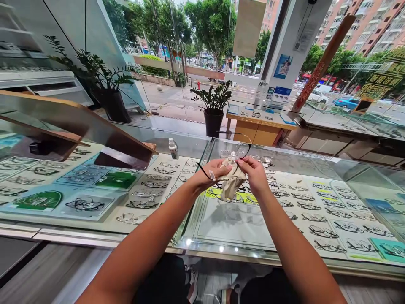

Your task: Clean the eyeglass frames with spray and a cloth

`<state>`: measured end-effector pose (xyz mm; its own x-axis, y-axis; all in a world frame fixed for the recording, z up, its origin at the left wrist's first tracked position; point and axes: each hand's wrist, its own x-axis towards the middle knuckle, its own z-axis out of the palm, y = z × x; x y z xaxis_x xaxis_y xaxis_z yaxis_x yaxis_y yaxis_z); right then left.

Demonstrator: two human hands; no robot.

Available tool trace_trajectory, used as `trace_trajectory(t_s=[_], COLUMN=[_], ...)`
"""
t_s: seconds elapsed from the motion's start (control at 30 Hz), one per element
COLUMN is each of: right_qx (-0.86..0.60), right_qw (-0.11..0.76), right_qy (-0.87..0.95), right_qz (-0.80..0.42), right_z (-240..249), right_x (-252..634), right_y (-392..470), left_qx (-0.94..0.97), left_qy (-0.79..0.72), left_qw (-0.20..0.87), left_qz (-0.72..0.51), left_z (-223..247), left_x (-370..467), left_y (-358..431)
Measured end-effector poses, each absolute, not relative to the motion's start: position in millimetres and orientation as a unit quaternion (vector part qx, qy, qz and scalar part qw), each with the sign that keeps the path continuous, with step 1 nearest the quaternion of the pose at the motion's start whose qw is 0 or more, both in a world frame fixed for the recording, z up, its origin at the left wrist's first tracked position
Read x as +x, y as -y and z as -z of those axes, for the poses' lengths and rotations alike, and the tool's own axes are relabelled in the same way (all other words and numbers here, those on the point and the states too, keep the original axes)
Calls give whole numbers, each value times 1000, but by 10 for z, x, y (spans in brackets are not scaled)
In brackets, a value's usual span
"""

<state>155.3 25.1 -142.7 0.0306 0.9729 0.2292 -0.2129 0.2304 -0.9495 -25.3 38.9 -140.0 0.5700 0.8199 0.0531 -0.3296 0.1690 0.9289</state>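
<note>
Head | left hand (215, 169) + right hand (255, 172) | hold eyeglasses (249, 146), beige cloth (231, 188)

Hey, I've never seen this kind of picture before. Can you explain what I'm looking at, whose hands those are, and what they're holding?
Sure. There's no machine here: a person wears a camera on their head, looking forward and down, so you see their own arms reaching out. Their left hand and right hand together hold a beige cloth and a pair of glasses, partly hidden by the cloth. Below is a glass counter with many eyeglass frames set out inside. A small white bottle stands to the left of the hands.
</note>
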Motion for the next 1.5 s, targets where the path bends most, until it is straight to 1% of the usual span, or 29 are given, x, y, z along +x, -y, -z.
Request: trace_trajectory(t_s=[0.1, 0.27, 0.47, 0.63, 0.97, 1.2, 1.37, 1.5], right_qx=[-368, -364, -384, -377, -362, -375, -408, -418], right_qw=[608, 608, 603, 609, 645, 645, 649, 612], right_qy=[532, 556, 513, 458, 453, 409, 427, 469], right_qz=[-460, -433, -476, -526, -499, -526, -479, -481], right_z=[1410, 1402, 1453, 1470, 1468, 1451, 1442, 1433], right_x=[1542, 1518, 1481, 1441, 1463, 1486, 1579, 1645], right_y=[-221, -181, -202, -212, -230, -263, -295, -295], left_qx=[503, 505, 501, 519, 572, 609, 526, 465], left_qy=[-261, -289, -274, -307, -356, -298, -321, -346], left_qw=[726, 737, 736, 655, 558, 582, 621, 625], left_qz=[-390, -344, -365, -455, -485, -449, -484, -523], left_z=[1404, 1454, 1427, 1440, 1473, 1552, 1539, 1460], left_x=[-268, -256, -221, -146, -85, -133, -171, -284], left_y=[-415, -442, -415, -402, -405, -479, -510, -572])
